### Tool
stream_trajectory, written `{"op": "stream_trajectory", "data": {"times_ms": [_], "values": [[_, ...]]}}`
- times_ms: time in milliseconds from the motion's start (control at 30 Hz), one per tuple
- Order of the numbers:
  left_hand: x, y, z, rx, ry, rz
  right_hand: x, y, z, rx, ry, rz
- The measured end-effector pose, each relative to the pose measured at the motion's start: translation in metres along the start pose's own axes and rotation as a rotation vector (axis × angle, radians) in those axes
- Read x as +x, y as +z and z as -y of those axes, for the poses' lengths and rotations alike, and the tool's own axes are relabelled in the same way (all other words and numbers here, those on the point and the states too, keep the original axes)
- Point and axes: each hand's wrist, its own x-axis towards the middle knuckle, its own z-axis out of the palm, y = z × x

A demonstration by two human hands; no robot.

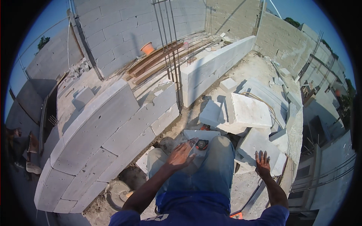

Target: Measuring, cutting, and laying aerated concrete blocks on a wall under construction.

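Observation:
My left hand is over my left knee with its fingers stretched out, holding nothing. Just to its right, between my knees, is a rounded black-and-orange tool, whose exact kind I cannot make out. A pale block piece lies beyond it, with another small orange-and-black part at its far edge. On the right, my right hand has its fingers spread over a broken white block and appears to rest on it. More white blocks are heaped ahead of that hand.
A low block wall curves along my left. Another low wall runs away ahead, beside upright rebar. Behind are wooden planks and an orange bucket. A round mortar container sits at lower left. The slab edge drops off right.

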Motion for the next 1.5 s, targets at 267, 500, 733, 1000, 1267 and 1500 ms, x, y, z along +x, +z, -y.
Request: {"op": "stream_trajectory", "data": {"times_ms": [267,500,733,1000,1267,1500], "values": [[-0.023,-0.056,0.008,-0.152,-0.200,-0.068,0.047,-0.131,-0.046,0.751,0.244,0.118],[0.002,-0.041,0.003,-0.200,-0.144,-0.104,0.030,-0.081,-0.078,1.178,0.414,-0.035],[0.094,-0.021,-0.064,0.041,0.463,0.037,0.028,-0.232,0.005,0.615,0.232,-0.029],[0.132,-0.030,-0.117,0.186,0.703,0.301,0.053,-0.328,0.014,0.408,-0.282,-0.102],[0.143,-0.121,-0.105,0.172,0.393,0.102,0.108,-0.410,0.023,0.542,-0.467,-0.265],[0.147,-0.273,-0.076,0.448,-0.032,0.053,0.134,-0.384,0.033,0.955,-0.208,-1.119]]}}
